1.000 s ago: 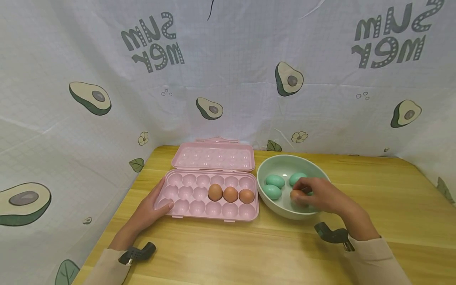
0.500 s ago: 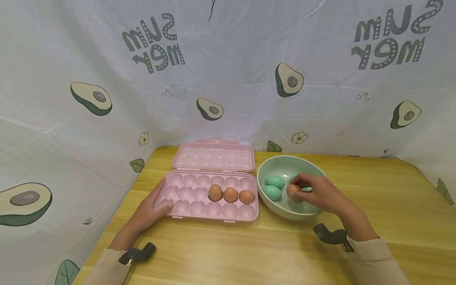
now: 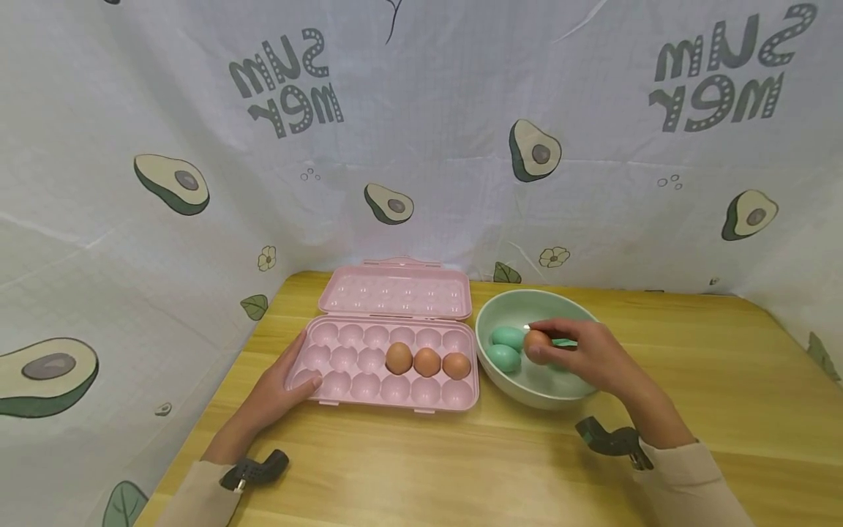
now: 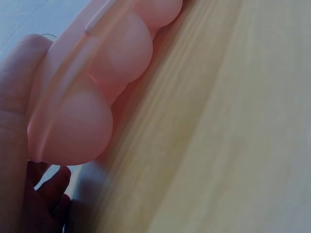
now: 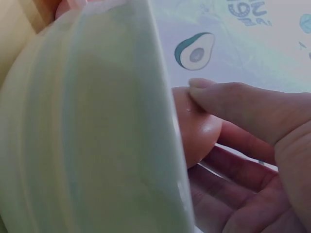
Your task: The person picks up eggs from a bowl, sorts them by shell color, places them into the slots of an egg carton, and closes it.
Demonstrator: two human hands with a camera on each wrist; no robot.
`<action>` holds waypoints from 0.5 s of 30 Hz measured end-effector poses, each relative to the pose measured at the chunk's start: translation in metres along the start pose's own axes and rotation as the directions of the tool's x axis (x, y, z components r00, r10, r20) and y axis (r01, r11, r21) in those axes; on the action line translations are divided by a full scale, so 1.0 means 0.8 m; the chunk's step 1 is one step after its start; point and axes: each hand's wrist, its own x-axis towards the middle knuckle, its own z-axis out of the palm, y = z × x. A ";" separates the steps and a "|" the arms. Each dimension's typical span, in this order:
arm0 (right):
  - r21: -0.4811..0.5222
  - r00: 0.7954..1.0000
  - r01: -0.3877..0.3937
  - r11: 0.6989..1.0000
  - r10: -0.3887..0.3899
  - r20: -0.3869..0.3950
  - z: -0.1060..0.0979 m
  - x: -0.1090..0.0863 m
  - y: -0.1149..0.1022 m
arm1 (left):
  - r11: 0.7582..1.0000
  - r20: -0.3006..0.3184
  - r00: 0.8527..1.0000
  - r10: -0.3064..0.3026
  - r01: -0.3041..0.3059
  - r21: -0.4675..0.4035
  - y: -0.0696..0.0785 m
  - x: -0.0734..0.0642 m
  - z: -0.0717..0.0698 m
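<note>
My left hand grips the left end of a pink egg tray, with the thumb over its rim; the left wrist view shows fingers below the tray's cups. Three brown eggs sit side by side in the right half of its middle row. Over the pale green bowl, my right hand pinches a brown egg between thumb and fingers. Two turquoise eggs lie at the bowl's left side, and part of another turquoise egg shows behind the right hand.
The tray's pink lid lies folded back behind it. The bowl stands close against the tray's right end. Behind the wooden table hangs a white cloth printed with avocados. Wood surface stretches in front and to the right.
The right hand has lifted the brown egg from the bottom of the bowl and moved it slightly up and left. The left hand has stayed on the tray.
</note>
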 end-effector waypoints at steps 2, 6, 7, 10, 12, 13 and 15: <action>0.028 1.000 -0.005 1.000 0.006 -0.009 0.000 0.000 -0.001 | 1.000 0.000 1.000 0.001 -0.001 0.000 -0.001 0.000 0.000; 0.078 1.000 -0.018 0.997 0.019 -0.016 0.001 0.001 -0.003 | 1.000 -0.002 1.000 0.004 -0.004 0.002 -0.002 0.001 0.001; 0.090 1.000 -0.018 0.996 0.020 -0.018 0.001 0.001 -0.004 | 1.000 -0.002 1.000 0.006 -0.006 0.003 -0.002 0.001 0.000; 0.128 1.000 -0.004 0.992 0.007 -0.023 0.003 0.003 -0.007 | 1.000 -0.002 1.000 0.007 -0.007 0.007 -0.001 0.001 0.000; 0.150 0.999 0.014 0.989 -0.010 -0.032 0.005 0.004 -0.008 | 1.000 -0.003 1.000 0.006 -0.006 0.010 -0.001 0.000 0.000; 0.156 0.999 0.024 0.987 -0.018 -0.038 0.006 0.004 -0.009 | 1.000 -0.004 1.000 0.007 -0.007 0.013 -0.001 0.000 0.000; 0.159 0.998 0.045 0.986 -0.036 -0.055 0.008 0.006 -0.011 | 1.000 -0.003 1.000 0.006 -0.006 0.017 0.000 0.000 0.000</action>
